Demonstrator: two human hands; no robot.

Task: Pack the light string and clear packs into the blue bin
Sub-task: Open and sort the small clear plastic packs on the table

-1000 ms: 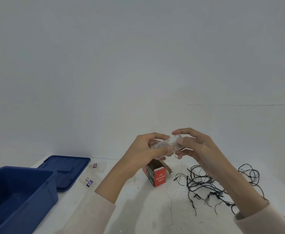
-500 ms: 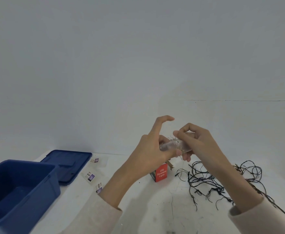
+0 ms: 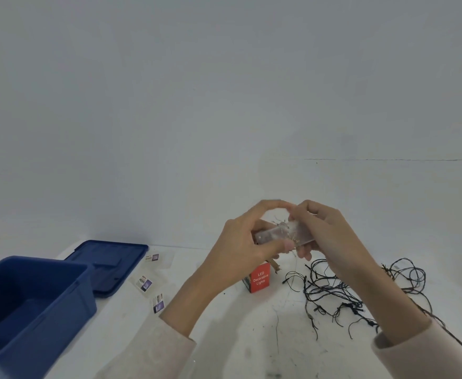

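Both hands hold a small clear pack with fine wire lights inside, raised above the table. My left hand grips its left end, thumb on the front. My right hand pinches the pack's upper right part with curled fingers. The dark light string lies tangled on the white table at the right, running under my right sleeve. The open blue bin stands at the lower left. Three flat clear packs with purple labels lie on the table between the bin's lid and my left arm.
The blue lid lies flat behind the bin. A small red box marked LED Decorative Lights stands open under my hands. A plain grey wall rises behind the table.
My left index finger, raised half a second ago, has curled over to meet my right fingertips above the pack. The pack has turned slightly in my hands.
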